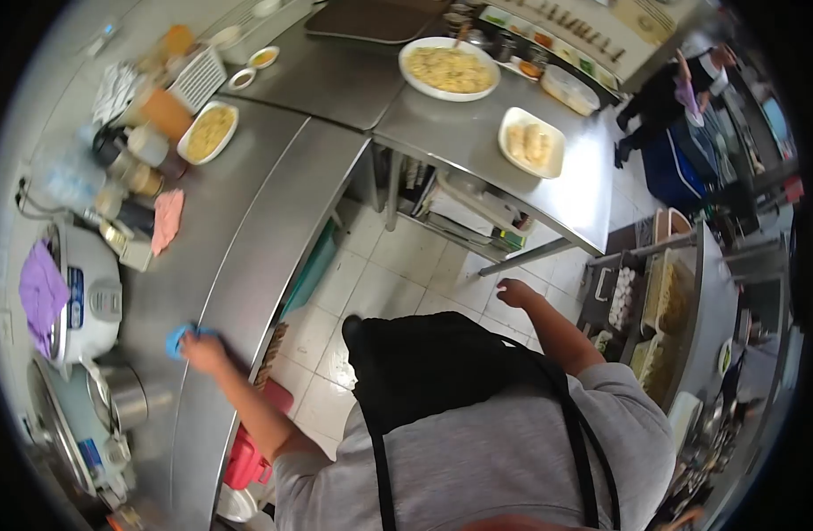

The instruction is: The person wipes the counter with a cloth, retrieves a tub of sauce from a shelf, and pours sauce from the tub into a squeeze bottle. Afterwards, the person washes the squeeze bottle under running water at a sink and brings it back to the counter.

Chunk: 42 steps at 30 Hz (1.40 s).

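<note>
My left hand [203,351] is closed on a blue cloth [178,341], which lies on the steel counter [225,257] at the left. Part of the cloth shows beyond the fingers. On the right, my right hand [514,293] hangs in the air over the tiled floor, below the steel table [451,128]; its fingers are curled and whether it holds anything is too small to tell. Up the counter from my left hand lies a pink cloth [167,221], and a rice cooker [92,292] with a purple cloth [44,296] stands beyond.
Noodle-like food fills an oval dish [209,133] and a round plate [449,69]. A white dish [532,143] holds pale rolls. A metal pot [117,398] stands left. Another person [681,93] is at the upper right, near a blue cooler [672,168].
</note>
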Each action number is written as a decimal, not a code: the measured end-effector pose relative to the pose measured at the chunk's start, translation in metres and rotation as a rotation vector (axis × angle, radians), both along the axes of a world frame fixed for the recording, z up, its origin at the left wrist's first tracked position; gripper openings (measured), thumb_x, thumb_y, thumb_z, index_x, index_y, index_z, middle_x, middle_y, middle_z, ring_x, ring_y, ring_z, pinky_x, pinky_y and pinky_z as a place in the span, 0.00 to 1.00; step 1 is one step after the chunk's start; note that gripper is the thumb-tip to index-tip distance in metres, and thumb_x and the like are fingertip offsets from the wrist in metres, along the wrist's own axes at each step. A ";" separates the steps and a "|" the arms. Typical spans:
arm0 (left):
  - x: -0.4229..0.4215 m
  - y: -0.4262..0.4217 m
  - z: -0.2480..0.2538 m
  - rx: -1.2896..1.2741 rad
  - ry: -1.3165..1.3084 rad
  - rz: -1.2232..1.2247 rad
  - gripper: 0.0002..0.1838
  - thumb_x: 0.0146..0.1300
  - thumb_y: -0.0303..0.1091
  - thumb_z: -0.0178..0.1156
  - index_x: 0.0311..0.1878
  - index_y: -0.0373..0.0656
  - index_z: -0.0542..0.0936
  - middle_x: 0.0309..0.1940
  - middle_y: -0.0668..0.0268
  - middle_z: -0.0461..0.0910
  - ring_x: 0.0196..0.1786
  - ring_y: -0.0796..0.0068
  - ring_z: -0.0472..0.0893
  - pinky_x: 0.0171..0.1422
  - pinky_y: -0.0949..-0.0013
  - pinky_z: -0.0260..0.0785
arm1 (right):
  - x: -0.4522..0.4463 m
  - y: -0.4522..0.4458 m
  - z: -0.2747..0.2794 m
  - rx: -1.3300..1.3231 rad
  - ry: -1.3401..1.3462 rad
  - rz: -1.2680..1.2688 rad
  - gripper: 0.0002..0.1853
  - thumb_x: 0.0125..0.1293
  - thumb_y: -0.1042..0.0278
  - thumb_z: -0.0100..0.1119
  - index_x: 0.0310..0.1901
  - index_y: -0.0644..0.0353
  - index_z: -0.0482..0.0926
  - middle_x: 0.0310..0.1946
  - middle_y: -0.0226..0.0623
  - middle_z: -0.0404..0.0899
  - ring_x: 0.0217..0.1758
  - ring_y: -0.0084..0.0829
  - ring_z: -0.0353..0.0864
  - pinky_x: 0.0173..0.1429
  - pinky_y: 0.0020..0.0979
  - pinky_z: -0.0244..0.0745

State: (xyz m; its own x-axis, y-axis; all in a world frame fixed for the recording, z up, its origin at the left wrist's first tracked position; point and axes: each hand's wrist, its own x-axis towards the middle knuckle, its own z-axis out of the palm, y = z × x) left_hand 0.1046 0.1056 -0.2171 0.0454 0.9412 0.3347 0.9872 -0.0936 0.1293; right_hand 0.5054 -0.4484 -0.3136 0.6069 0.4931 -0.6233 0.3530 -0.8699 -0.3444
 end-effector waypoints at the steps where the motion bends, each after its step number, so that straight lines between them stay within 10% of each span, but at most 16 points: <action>1: 0.049 -0.010 0.006 0.036 -0.044 -0.136 0.17 0.49 0.29 0.50 0.45 0.39 0.75 0.47 0.54 0.72 0.48 0.52 0.70 0.52 0.58 0.64 | -0.002 0.008 0.012 0.066 0.019 -0.042 0.20 0.51 0.60 0.55 0.45 0.60 0.74 0.41 0.49 0.75 0.47 0.45 0.73 0.52 0.37 0.68; 7: 0.274 -0.124 0.031 -0.416 -0.829 -0.831 0.13 0.58 0.30 0.50 0.46 0.35 0.72 0.42 0.56 0.75 0.46 0.63 0.73 0.53 0.65 0.63 | 0.002 0.078 0.113 0.585 0.647 -0.498 0.24 0.60 0.50 0.48 0.53 0.58 0.68 0.40 0.38 0.75 0.40 0.32 0.76 0.44 0.34 0.71; 12: 0.361 -0.281 0.078 -0.880 -0.805 -1.531 0.18 0.54 0.26 0.55 0.49 0.37 0.68 0.43 0.59 0.73 0.48 0.65 0.73 0.53 0.67 0.63 | 0.017 0.140 0.176 1.316 1.061 -1.067 0.27 0.62 0.46 0.44 0.55 0.57 0.64 0.40 0.37 0.73 0.44 0.32 0.74 0.47 0.33 0.69; 16: 0.412 -0.277 0.059 -1.281 -0.810 -1.823 0.18 0.54 0.27 0.54 0.50 0.39 0.68 0.45 0.60 0.72 0.48 0.68 0.74 0.53 0.69 0.64 | 0.055 0.119 0.167 1.177 0.679 -1.081 0.19 0.61 0.56 0.50 0.47 0.61 0.70 0.38 0.35 0.75 0.38 0.26 0.74 0.44 0.28 0.71; 24: 0.532 -0.244 0.057 -1.743 -0.403 -1.379 0.23 0.62 0.47 0.47 0.53 0.39 0.62 0.32 0.63 0.73 0.24 0.79 0.73 0.28 0.73 0.68 | 0.144 0.014 0.221 0.762 -0.575 -0.996 0.22 0.65 0.50 0.42 0.42 0.63 0.74 0.32 0.32 0.77 0.34 0.24 0.74 0.40 0.24 0.68; 26: 0.549 -0.262 0.057 -1.787 -0.368 -1.438 0.26 0.62 0.48 0.46 0.55 0.39 0.59 0.32 0.60 0.73 0.22 0.78 0.73 0.24 0.73 0.67 | 0.179 -0.003 0.209 0.871 -0.423 -1.253 0.19 0.64 0.54 0.43 0.40 0.65 0.74 0.30 0.38 0.77 0.35 0.30 0.74 0.41 0.29 0.67; 29: 0.572 -0.272 0.050 -1.735 -0.260 -1.421 0.26 0.62 0.42 0.44 0.58 0.38 0.54 0.30 0.58 0.73 0.22 0.76 0.73 0.21 0.72 0.67 | 0.221 -0.026 0.184 0.227 -1.086 -0.673 0.16 0.61 0.60 0.46 0.39 0.66 0.74 0.30 0.43 0.76 0.33 0.34 0.74 0.40 0.32 0.67; 33: 0.606 -0.269 0.023 -1.386 -0.266 -1.611 0.21 0.59 0.37 0.43 0.55 0.40 0.60 0.33 0.48 0.76 0.36 0.51 0.76 0.38 0.56 0.69 | 0.252 0.010 0.197 0.468 -0.781 -0.971 0.11 0.56 0.68 0.52 0.38 0.64 0.76 0.28 0.46 0.77 0.31 0.37 0.76 0.38 0.31 0.69; 42: 0.640 -0.258 0.052 -0.976 -0.199 -1.831 0.17 0.60 0.36 0.41 0.50 0.44 0.71 0.38 0.51 0.76 0.41 0.51 0.75 0.46 0.56 0.66 | 0.302 0.066 0.196 0.668 -0.275 -0.558 0.11 0.59 0.64 0.51 0.34 0.65 0.76 0.25 0.40 0.76 0.29 0.30 0.73 0.38 0.29 0.68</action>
State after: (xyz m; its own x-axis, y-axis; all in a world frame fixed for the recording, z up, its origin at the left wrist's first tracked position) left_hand 0.7447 -0.1529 -0.1646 0.9530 -0.3027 -0.0138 -0.1713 -0.5758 0.7995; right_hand 0.8071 -0.3826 -0.1175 0.9506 0.2895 -0.1121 0.0845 -0.5888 -0.8039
